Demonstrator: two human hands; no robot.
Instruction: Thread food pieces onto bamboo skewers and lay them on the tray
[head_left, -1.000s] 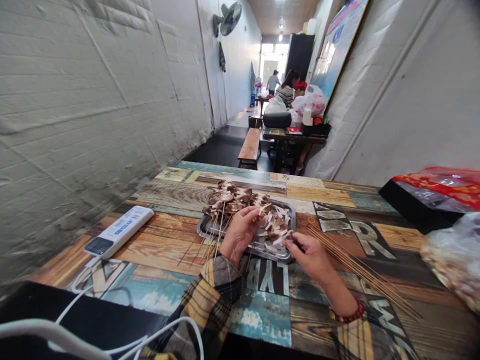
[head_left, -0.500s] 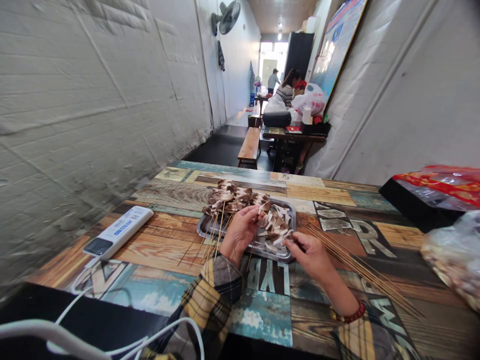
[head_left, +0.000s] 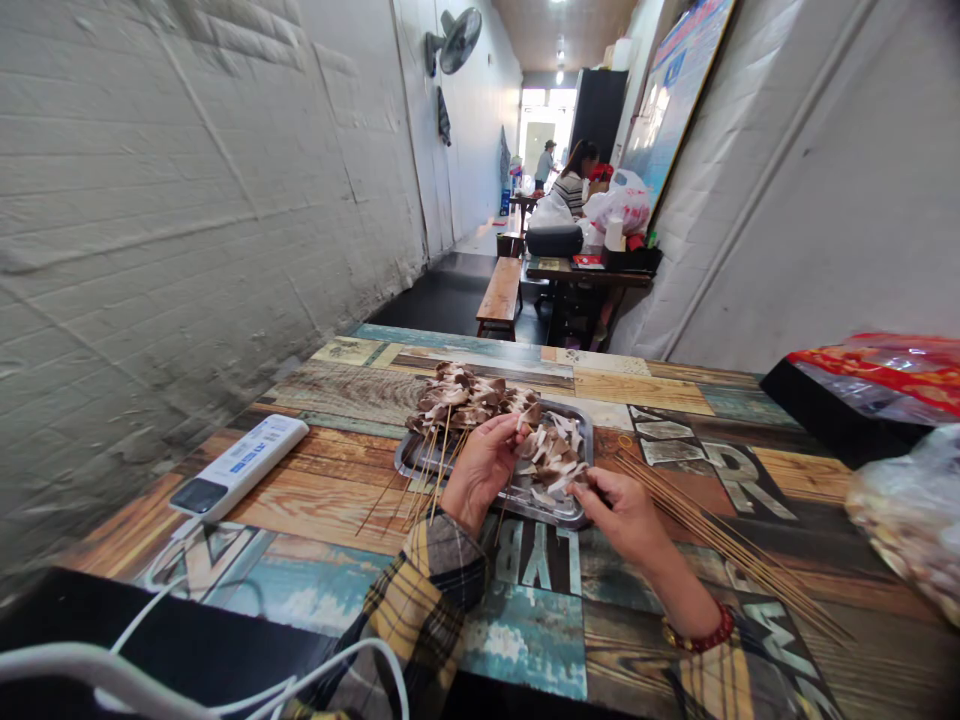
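Observation:
My left hand (head_left: 486, 465) is closed above the tray, thumb and fingers pinched on a thin bamboo skewer; a pale mushroom piece shows at its fingertips. My right hand (head_left: 621, 508) pinches the edge of a mushroom piece (head_left: 576, 476) at the tray's right side. Loose torn mushroom pieces (head_left: 553, 450) lie in the clear plastic tray (head_left: 586, 430) between the hands. Behind my left hand, a pile of skewered mushrooms (head_left: 457, 395) rests on the tray's left part, with several sticks pointing toward me. The fingers partly hide what each hand grips.
Bare bamboo skewers (head_left: 720, 530) lie on the patterned table (head_left: 360, 490) at right. A white power strip (head_left: 244, 465) with cables is at left. A clear plastic bag (head_left: 911, 510) and a black box (head_left: 817, 410) stand at the right edge. Farther back are a bench (head_left: 500, 290) and two people.
The hands stay almost in place over the tray. The mushroom piece at my left fingertips looks slightly shifted; the view has moved very slightly.

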